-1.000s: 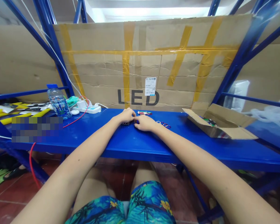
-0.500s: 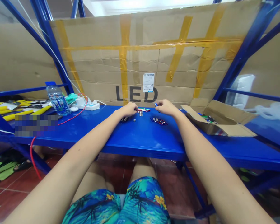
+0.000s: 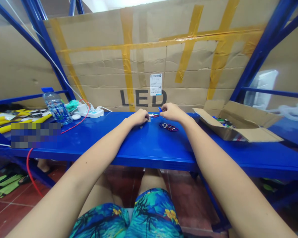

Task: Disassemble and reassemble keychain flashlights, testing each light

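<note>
My left hand (image 3: 140,116) is low over the table, its fingers curled together beside a small group of shiny metal pieces (image 3: 149,120). Whatever its fingertips pinch is hidden. My right hand (image 3: 173,112) grips a small blue piece (image 3: 160,109) between thumb and fingers, just above the table; its exact kind is too small to tell. Between the hands, thin coloured pieces (image 3: 154,115) lie in a bundle. Several carabiners (image 3: 169,127) in dark red, purple and silver overlap in a row below my right hand. One tiny metal piece (image 3: 141,127) rests under my left wrist.
An open cardboard box (image 3: 238,127) with small coloured items stands at right. A water bottle (image 3: 56,107), a white power strip (image 3: 94,112) and a red cable (image 3: 75,126) are at left. A large cardboard sheet (image 3: 101,76) rises behind the blue table (image 3: 149,148).
My left hand has moved right, over part of the metal piece group. My right hand keeps hold of the blue piece and appears slightly further left. The camera view has shifted a little.
</note>
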Action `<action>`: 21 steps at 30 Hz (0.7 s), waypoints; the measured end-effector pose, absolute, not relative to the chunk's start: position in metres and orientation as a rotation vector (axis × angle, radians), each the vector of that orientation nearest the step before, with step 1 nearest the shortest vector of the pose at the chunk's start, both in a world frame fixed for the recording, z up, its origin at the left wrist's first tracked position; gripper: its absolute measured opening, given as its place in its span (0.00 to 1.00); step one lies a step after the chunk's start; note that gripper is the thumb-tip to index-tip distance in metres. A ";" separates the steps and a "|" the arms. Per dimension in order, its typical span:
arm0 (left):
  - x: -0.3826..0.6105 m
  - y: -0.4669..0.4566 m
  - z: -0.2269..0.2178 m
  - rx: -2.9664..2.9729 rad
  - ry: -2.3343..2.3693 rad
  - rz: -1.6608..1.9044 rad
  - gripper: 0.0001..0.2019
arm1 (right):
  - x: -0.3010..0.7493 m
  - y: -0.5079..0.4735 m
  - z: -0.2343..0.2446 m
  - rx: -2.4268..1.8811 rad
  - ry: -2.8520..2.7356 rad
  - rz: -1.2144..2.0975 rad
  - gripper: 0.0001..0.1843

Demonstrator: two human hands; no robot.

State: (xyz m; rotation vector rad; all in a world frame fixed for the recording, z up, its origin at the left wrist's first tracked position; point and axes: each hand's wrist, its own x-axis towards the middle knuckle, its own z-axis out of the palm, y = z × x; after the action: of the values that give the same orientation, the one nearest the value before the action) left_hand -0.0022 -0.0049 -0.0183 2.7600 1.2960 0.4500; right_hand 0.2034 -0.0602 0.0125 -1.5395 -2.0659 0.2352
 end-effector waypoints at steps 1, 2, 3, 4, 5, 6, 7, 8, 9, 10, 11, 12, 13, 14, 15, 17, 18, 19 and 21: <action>-0.001 -0.006 -0.019 2.754 1.297 0.453 0.12 | 0.203 -0.061 0.013 -1.540 -2.064 0.245 0.09; 0.000 -0.008 -0.019 2.745 1.299 0.460 0.12 | 0.203 -0.061 0.013 -1.540 -2.065 0.249 0.09; 0.001 -0.009 -0.019 2.733 1.307 0.466 0.12 | 0.202 -0.062 0.013 -1.540 -2.071 0.247 0.09; 0.002 -0.011 -0.019 2.714 1.319 0.466 0.12 | 0.202 -0.062 0.013 -1.541 -2.081 0.243 0.09; 0.003 -0.013 -0.019 2.690 1.335 0.458 0.12 | 0.202 -0.062 0.013 -1.544 -2.092 0.237 0.08; 0.003 -0.016 -0.018 2.664 1.354 0.446 0.12 | 0.201 -0.062 0.013 -1.550 -2.102 0.231 0.08; 0.004 -0.018 -0.017 2.640 1.376 0.431 0.11 | 0.201 -0.062 0.013 -1.555 -2.111 0.226 0.07; 0.004 -0.019 -0.017 2.622 1.398 0.418 0.11 | 0.201 -0.062 0.013 -1.558 -2.118 0.223 0.07; 0.005 -0.021 -0.016 2.616 1.416 0.408 0.11 | 0.201 -0.063 0.013 -1.561 -2.123 0.221 0.08; 0.005 -0.021 -0.016 2.620 1.427 0.400 0.11 | 0.201 -0.063 0.013 -1.562 -2.126 0.220 0.08; 0.004 -0.021 -0.015 2.632 1.434 0.393 0.11 | 0.201 -0.063 0.013 -1.561 -2.128 0.219 0.08; 0.004 -0.020 -0.016 2.651 1.434 0.390 0.11 | 0.201 -0.063 0.013 -1.560 -2.130 0.220 0.08; 0.003 -0.019 -0.016 2.674 1.428 0.391 0.12 | 0.201 -0.063 0.013 -1.560 -2.130 0.220 0.08; 0.002 -0.017 -0.017 2.697 1.416 0.396 0.12 | 0.201 -0.062 0.013 -1.560 -2.129 0.218 0.08; 0.001 -0.015 -0.017 2.713 1.402 0.402 0.12 | 0.201 -0.062 0.012 -1.558 -2.131 0.218 0.07; -0.001 -0.013 -0.018 2.719 1.371 0.413 0.11 | 0.200 -0.061 0.010 -1.547 -2.139 0.215 0.06; -0.002 -0.013 -0.018 2.714 1.357 0.414 0.11 | 0.200 -0.061 0.010 -1.540 -2.146 0.214 0.06; -0.003 -0.013 -0.019 2.704 1.347 0.414 0.10 | 0.200 -0.060 0.009 -1.532 -2.152 0.212 0.05; -0.006 -0.015 -0.019 2.683 1.326 0.419 0.10 | 0.200 -0.058 0.007 -1.526 -2.161 0.210 0.05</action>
State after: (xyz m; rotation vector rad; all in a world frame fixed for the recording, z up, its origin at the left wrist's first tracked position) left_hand -0.0064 -0.0148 -0.0191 2.6826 1.3260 0.4189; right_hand 0.1998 -0.0582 0.0070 -1.5264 -2.1615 0.2098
